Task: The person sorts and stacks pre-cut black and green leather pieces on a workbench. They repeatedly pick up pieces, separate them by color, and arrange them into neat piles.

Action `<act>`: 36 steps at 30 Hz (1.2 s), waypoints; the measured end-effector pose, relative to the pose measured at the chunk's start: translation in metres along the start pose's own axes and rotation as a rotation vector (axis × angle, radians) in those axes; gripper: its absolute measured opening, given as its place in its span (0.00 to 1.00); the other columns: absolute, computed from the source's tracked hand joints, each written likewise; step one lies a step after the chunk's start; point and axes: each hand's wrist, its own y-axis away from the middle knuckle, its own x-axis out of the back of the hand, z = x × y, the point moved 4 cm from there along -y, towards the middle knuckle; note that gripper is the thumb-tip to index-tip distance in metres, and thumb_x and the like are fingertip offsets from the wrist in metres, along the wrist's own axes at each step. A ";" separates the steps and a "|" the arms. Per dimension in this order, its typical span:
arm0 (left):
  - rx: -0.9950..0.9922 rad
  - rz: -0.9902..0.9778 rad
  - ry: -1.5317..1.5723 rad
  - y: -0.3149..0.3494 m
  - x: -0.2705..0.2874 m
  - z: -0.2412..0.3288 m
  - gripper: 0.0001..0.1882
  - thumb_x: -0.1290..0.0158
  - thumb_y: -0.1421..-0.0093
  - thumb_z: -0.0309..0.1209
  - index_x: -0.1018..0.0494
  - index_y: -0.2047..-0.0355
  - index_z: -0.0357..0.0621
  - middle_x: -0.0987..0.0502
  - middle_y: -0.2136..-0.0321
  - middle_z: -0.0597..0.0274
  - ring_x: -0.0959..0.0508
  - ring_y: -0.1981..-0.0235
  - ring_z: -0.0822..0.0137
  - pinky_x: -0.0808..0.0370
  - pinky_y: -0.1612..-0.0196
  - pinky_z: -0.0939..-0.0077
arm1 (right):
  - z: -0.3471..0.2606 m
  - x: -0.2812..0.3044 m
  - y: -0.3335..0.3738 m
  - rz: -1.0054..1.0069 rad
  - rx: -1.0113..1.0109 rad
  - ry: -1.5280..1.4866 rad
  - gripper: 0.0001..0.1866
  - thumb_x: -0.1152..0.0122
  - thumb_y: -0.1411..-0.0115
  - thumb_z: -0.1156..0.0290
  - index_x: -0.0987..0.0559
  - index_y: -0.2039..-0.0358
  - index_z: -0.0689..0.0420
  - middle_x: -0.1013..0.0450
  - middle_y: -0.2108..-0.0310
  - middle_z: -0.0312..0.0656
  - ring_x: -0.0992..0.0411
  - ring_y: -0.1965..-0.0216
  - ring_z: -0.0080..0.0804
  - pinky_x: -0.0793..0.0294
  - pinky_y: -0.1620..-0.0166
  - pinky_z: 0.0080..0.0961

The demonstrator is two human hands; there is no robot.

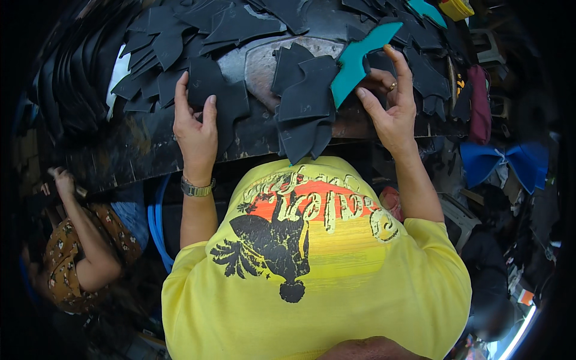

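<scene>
My left hand (197, 133), with a metal watch on its wrist, grips the left edge of a dark, curved flat cut piece (223, 99) between thumb and fingers. On the other side, my right hand (393, 105) pinches a teal-faced cut piece (354, 67) with notched edges. It is tilted up, its dark edge turned toward my fingers. Between the hands, a small stack of black cut pieces (305, 99) lies fanned out and hangs over the near table edge. My right hand's ring finger carries a ring, and part of the fingers is hidden behind the teal piece.
Loose black pieces (246, 25) cover the far part of the dark table (141, 135). A tall row of curved black pieces (78, 78) stands at the left. Another person's arm (90, 240) is at the lower left. A blue bow-shaped item (505, 165) lies beyond the right end.
</scene>
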 end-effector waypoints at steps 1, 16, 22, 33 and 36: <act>-0.060 0.014 -0.136 0.001 0.001 0.004 0.32 0.43 0.39 0.28 0.40 0.36 0.40 0.27 0.48 0.47 0.23 0.52 0.62 0.26 0.49 0.70 | 0.000 -0.001 0.000 0.016 0.002 -0.017 0.35 0.44 0.41 0.83 0.40 0.33 0.56 0.27 0.52 0.41 0.28 0.51 0.26 0.31 0.44 0.26; -0.109 0.012 -0.435 0.000 0.009 0.017 0.29 0.38 0.42 0.33 0.31 0.40 0.47 0.31 0.47 0.56 0.27 0.57 0.68 0.26 0.56 0.72 | 0.002 0.004 0.000 -0.027 -0.001 -0.087 0.21 0.51 0.37 0.82 0.27 0.43 0.64 0.26 0.46 0.42 0.30 0.47 0.23 0.33 0.45 0.19; -0.245 0.001 -0.167 -0.002 0.001 0.045 0.20 0.38 0.43 0.29 0.24 0.49 0.44 0.25 0.60 0.60 0.26 0.69 0.72 0.27 0.66 0.79 | 0.009 0.003 -0.002 0.053 -0.096 -0.197 0.17 0.46 0.36 0.80 0.23 0.47 0.64 0.24 0.50 0.39 0.29 0.52 0.20 0.32 0.48 0.17; 0.097 -0.476 0.323 0.000 -0.065 0.060 0.27 0.37 0.44 0.22 0.28 0.44 0.46 0.25 0.69 0.72 0.27 0.68 0.83 0.30 0.63 0.89 | 0.017 0.017 -0.009 0.294 -0.073 -0.432 0.25 0.46 0.41 0.86 0.28 0.41 0.62 0.28 0.47 0.37 0.32 0.57 0.15 0.33 0.53 0.12; 0.096 -0.432 0.549 -0.002 -0.061 0.054 0.21 0.40 0.42 0.21 0.25 0.47 0.42 0.26 0.67 0.69 0.27 0.69 0.82 0.25 0.65 0.88 | 0.017 0.031 -0.014 0.321 -0.072 -0.609 0.31 0.49 0.42 0.89 0.36 0.36 0.60 0.30 0.46 0.45 0.28 0.48 0.30 0.27 0.43 0.27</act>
